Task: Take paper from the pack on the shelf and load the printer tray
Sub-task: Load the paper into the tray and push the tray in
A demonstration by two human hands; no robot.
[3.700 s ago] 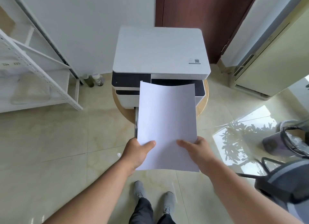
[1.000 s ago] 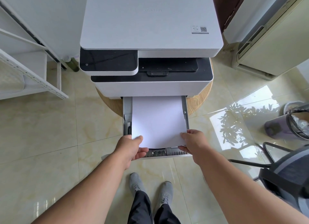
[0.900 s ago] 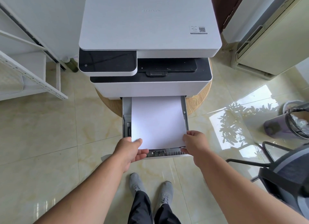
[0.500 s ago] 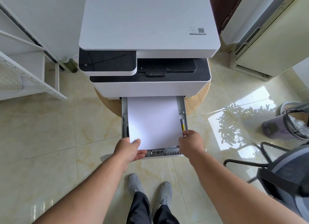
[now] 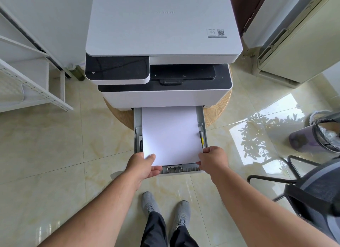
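— Biggest first?
— White and black box-shaped printer (image 5: 163,49) on a round wooden stool (image 5: 217,112), grey plastic tray (image 5: 203,129) pulled out at its front
— In the tray?
— White stack of paper (image 5: 170,134), lying flat between the side rails
— Hands?
— Left hand (image 5: 142,165) pinching the stack's near left corner, thumb on top; right hand (image 5: 213,159) curled round the near right corner

Both my bare forearms reach forward and converge. My left hand (image 5: 142,165) has its thumb laid flat on top and its fingers curled underneath in a pinch. My right hand (image 5: 213,159) is knuckles-up, fingers curled down over an edge in a closed grip.
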